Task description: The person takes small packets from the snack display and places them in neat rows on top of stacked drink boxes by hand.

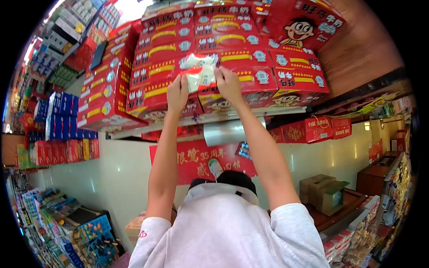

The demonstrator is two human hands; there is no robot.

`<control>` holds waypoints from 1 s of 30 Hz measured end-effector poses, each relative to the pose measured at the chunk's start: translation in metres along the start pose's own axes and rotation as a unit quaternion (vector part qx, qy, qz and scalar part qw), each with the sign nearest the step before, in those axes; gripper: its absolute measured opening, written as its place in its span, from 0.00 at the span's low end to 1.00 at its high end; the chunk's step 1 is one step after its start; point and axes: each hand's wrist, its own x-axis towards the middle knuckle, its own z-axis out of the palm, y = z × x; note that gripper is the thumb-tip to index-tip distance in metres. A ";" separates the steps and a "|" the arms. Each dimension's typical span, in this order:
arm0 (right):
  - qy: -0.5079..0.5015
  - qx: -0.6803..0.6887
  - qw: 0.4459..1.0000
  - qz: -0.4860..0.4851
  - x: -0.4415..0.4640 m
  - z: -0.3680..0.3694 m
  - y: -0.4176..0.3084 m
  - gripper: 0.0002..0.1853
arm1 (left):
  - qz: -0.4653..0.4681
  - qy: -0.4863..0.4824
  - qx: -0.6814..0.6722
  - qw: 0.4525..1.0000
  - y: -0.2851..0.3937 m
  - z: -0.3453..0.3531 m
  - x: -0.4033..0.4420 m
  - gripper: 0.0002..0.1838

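Note:
Both my arms reach forward over rows of red milk gift boxes [154, 69] with yellow handles. Between my hands is a small white and red plastic packet [199, 76], pale at its middle with a printed label. My left hand [178, 93] pinches its left edge, and my right hand [229, 84] has its fingers closed at the right edge. The packet is held just above the box tops. Its contents cannot be made out.
A dark phone-like slab [98, 55] lies on the left boxes. A silver roll [230, 131] sits below the display edge. On the floor is a red mat [192, 157] with gold lettering. An open cardboard box [322, 193] stands at right; blue cartons [62, 111] are stacked at left.

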 end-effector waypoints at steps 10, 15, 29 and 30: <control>0.052 0.072 0.988 0.123 -0.246 -0.132 -0.028 0.11 | -0.202 -0.248 -0.195 0.927 0.098 0.021 -0.179 0.18; 0.178 -0.005 0.921 0.347 -0.408 -0.199 -0.020 0.14 | -0.221 -0.512 -0.270 0.785 0.134 0.107 -0.294 0.17; 0.470 0.160 0.779 0.384 -0.511 -0.320 -0.032 0.22 | -0.230 -0.722 -0.355 0.547 0.276 0.197 -0.369 0.20; 0.474 0.174 0.774 0.381 -0.521 -0.325 -0.032 0.22 | -0.253 -0.724 -0.365 0.527 0.285 0.200 -0.379 0.19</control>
